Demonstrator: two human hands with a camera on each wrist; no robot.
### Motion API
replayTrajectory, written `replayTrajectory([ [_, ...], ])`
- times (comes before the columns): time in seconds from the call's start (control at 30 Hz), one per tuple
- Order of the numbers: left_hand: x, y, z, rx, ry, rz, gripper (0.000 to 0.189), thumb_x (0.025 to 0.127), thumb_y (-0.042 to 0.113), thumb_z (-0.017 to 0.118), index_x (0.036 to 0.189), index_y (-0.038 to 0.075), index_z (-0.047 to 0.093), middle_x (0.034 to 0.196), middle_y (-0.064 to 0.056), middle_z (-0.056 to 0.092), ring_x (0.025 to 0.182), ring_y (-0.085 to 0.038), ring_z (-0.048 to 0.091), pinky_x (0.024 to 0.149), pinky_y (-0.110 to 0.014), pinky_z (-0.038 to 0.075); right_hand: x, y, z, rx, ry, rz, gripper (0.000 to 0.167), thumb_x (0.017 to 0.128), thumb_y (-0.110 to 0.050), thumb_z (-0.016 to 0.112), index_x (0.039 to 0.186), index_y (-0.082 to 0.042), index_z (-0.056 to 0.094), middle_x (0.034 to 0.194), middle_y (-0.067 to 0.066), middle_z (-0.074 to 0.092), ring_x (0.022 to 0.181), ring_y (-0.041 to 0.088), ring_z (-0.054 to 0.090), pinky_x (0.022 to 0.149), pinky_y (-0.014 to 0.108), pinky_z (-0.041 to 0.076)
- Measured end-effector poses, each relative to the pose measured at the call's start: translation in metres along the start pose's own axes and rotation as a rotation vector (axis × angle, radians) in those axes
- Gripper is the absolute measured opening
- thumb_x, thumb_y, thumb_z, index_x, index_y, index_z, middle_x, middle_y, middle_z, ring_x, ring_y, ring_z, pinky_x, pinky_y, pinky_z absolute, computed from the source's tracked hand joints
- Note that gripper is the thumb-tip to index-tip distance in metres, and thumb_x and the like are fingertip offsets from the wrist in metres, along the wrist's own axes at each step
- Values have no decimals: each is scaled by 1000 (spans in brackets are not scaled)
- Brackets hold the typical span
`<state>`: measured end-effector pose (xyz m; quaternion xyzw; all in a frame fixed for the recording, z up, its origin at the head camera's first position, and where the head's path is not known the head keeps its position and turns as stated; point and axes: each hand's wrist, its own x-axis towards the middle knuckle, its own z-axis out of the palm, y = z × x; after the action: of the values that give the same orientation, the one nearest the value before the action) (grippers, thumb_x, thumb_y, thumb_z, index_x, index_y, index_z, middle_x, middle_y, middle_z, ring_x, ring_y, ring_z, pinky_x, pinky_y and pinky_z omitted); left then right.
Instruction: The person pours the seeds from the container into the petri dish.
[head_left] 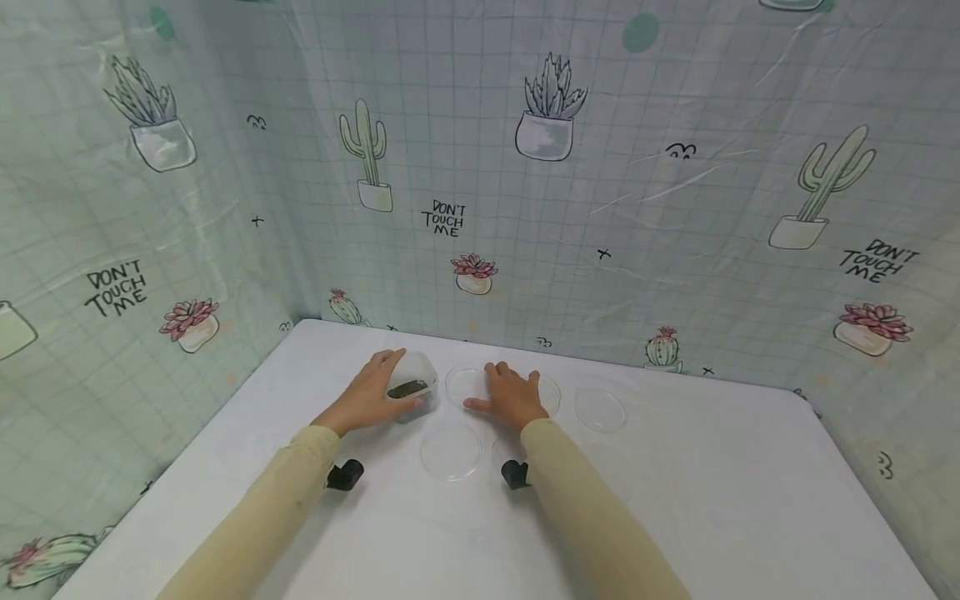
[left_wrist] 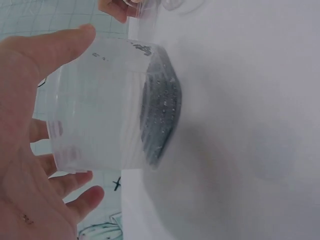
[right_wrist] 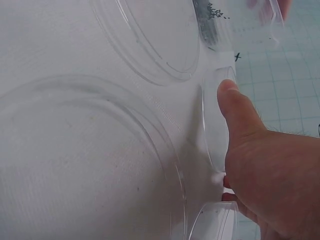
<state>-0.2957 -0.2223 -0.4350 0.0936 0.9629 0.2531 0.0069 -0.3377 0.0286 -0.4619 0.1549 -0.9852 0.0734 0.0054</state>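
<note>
A clear plastic tub [left_wrist: 100,110] with dark grains [left_wrist: 162,107] at its bottom is gripped by my left hand [head_left: 371,394]. In the left wrist view the thumb lies along one side, with fingers round the far side. The tub is tilted close over the table. My right hand [head_left: 513,397] is above the back row of clear shallow dishes. Its thumb overlaps one dish [right_wrist: 215,120] in the right wrist view. Its fingertips show by that dish's other end, near another dish [right_wrist: 215,222]; the fingers are spread and partly hidden behind the palm.
On the white table [head_left: 750,492], more clear dishes lie flat: one in front [head_left: 450,451], another [head_left: 600,410] at the right, and one partly under the right forearm. Black wrist-camera mounts [head_left: 345,475] hang below both wrists. Patterned curtains [head_left: 600,208] stand behind and beside the table.
</note>
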Motion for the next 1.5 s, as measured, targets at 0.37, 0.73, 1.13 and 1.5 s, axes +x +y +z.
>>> replayTrajectory([
  [0.37,-2,-13,1,-176,11,-12,113,73,37,83,156,14,9,148,-23,29,133,-41,40,107,-61,38,1,1,-1,28,-25,27,84,81,-65,63,143,-11,43,141,13,49,128,32,53,109,68,31],
  [0.73,-1,-20,6,-228,-10,-25,113,74,37,83,155,12,8,144,-20,42,131,-40,43,105,-59,40,4,1,4,77,-29,56,86,79,-65,65,143,-12,43,145,12,48,130,31,51,109,69,30],
  [1.13,-1,-19,8,-222,1,-13,106,76,35,82,153,9,15,142,-18,45,126,-38,47,102,-55,44,4,-1,2,108,-38,73,86,79,-62,66,144,-10,43,146,13,46,132,31,49,110,68,28],
  [1.5,2,-14,8,-248,13,-7,103,75,30,83,151,8,17,144,-13,43,127,-36,48,102,-52,46,2,-1,-3,116,-46,89,90,77,-63,68,146,-13,41,149,12,44,133,31,49,110,69,27],
])
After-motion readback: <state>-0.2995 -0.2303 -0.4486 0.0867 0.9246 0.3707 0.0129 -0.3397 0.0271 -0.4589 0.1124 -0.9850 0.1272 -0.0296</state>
